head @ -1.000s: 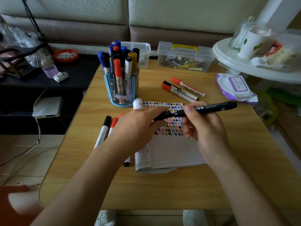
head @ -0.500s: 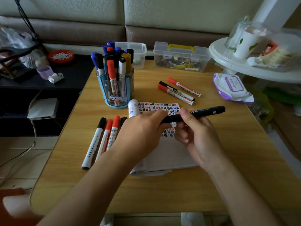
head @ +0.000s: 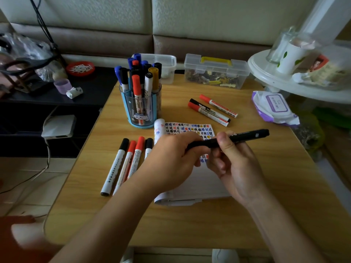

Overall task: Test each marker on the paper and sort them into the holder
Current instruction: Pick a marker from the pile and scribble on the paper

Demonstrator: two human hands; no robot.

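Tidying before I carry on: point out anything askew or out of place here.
The paper curls up into a roll at its top left corner, beside the holder, so it does not lie flat. The wipes pack appears to overhang the right edge of the table. Nothing looks spilled or broken.

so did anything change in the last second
Almost nothing. Both the left hand and right hand grip the black marker over the paper as before; no cap has visibly come off. The holder, the four markers left of the paper and the three markers behind it stayed put.
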